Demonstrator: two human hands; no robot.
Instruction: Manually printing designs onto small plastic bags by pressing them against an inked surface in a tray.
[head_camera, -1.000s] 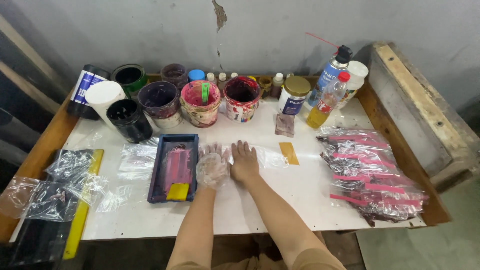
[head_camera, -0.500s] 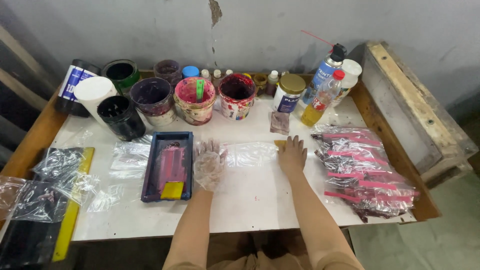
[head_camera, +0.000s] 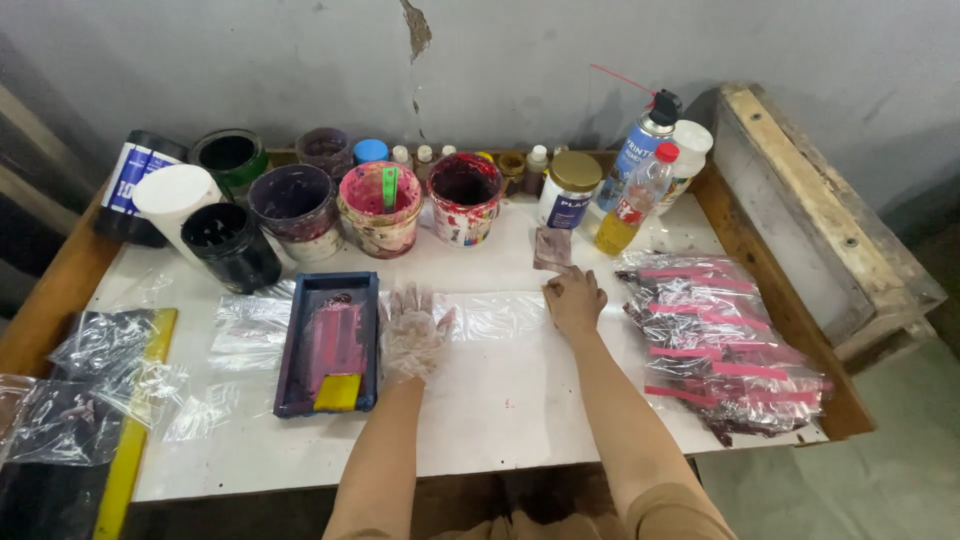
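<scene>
Two hands flat on the white tabletop (head_camera: 480, 420). My left hand (head_camera: 412, 330), in a thin clear plastic glove, lies open with fingers spread, palm down on the left end of a clear plastic bag (head_camera: 490, 315) lying flat on the table. My right hand (head_camera: 574, 298) is bare, fingers loosely curled, pressing on the right end of the same bag; whether it pinches the film I cannot tell. Bag sits centre of the table, between the two hands.

Just left of my left hand: blue rectangular ink tray (head_camera: 330, 340) with magenta ink and a yellow scraper (head_camera: 337, 392) at its near end. Just beyond my right hand: small brownish swatch (head_camera: 552, 248). Right of it: pile of clear bags with pink strips (head_camera: 715, 345).

Back row along the wall: black tub (head_camera: 232, 247), purple-stained tub (head_camera: 293, 203), pink-smeared tub (head_camera: 378, 208) with a green stick in it, red-stained tub (head_camera: 465, 197), white jar with gold lid (head_camera: 568, 188), blue spray can (head_camera: 640, 150), bottle of yellow liquid (head_camera: 632, 205).

Far left: loose clear bags (head_camera: 105, 350) over a yellow ruler (head_camera: 135, 430).
</scene>
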